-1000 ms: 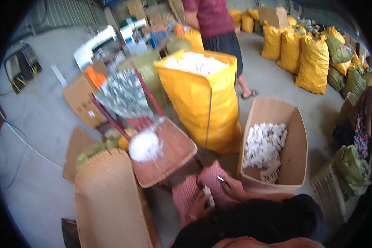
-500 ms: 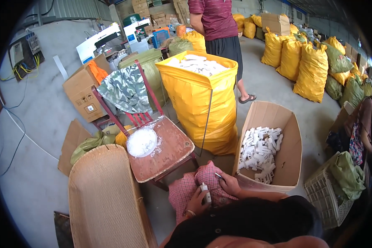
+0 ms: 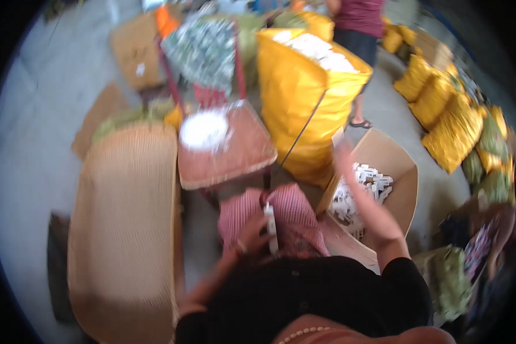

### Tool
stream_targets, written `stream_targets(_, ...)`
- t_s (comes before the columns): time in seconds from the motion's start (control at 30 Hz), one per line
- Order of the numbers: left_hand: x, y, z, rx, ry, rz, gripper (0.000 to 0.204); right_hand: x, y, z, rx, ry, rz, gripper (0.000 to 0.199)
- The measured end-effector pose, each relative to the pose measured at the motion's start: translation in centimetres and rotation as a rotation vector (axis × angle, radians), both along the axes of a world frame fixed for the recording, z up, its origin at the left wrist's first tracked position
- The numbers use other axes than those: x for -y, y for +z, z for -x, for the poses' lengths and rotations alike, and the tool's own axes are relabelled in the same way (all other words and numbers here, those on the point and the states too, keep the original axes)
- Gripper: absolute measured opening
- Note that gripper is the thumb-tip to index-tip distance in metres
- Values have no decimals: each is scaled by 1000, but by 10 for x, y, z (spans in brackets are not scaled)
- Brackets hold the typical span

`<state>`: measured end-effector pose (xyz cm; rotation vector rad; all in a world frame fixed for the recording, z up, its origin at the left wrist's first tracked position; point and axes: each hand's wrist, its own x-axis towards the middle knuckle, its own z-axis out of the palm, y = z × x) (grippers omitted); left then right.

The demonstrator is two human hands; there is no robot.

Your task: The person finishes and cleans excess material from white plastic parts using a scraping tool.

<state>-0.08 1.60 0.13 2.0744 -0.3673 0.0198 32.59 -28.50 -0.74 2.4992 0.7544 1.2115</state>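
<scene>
My left hand, low over the pink checked cloth on my lap, is closed around a long white plastic piece. My right hand is stretched forward between the yellow sack and the cardboard box. It is smeared by motion, with a pale, flat-looking white piece at its fingertips. Many white plastic pieces lie in the box below that forearm. The upright yellow sack is filled to the top with similar white pieces.
A red wooden chair bears a heap of small white bits and a camouflage garment. At left stands a long woven basket. Beyond the sack is a standing person. Yellow sacks line the right; another person's arm shows there.
My right hand has moved from my lap out toward the sack; the slim tool it held is no longer visible. My left hand stays at my lap. The view has tilted down.
</scene>
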Motion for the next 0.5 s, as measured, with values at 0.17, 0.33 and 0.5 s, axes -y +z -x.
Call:
stream_targets(0.17, -18, -11, 16, 134, 213, 64, 56, -59, 257, -72, -493, 579, -1320, 24)
stream_targets(0.33, -4, -22, 6, 34, 189, -1, 55, -105, 171, -152, -690, 477, -653, 22)
stream_targets(0.5, -8, -37, 6, -39, 160, 8, 56, -282, 29, -35, -1028, 592, -590, 10)
